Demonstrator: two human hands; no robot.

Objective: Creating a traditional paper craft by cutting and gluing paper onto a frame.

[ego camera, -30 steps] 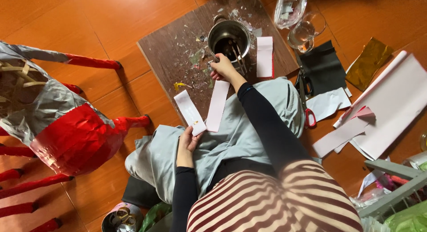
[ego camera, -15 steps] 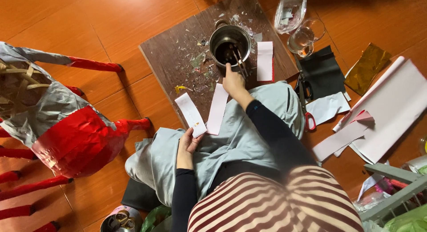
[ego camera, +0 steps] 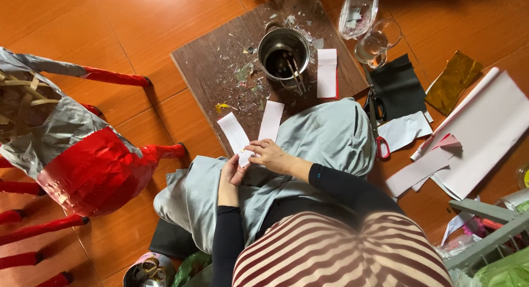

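Fingers of our right hand and left hand both pinch a white strip over our lap. Beside it lies a 2nd strip, beyond them a pot on a board.

This looks like a home used as a craft workspace, with the person seated on a polished orange-brown wooden floor rather than at a bench. Just beyond the fingers lie a paste-spattered wooden board with a metal pot and white paper strips. Off to the fingers' right are scissors and loose paper sheets, and well to their left stands a half-covered red and grey paper figure.
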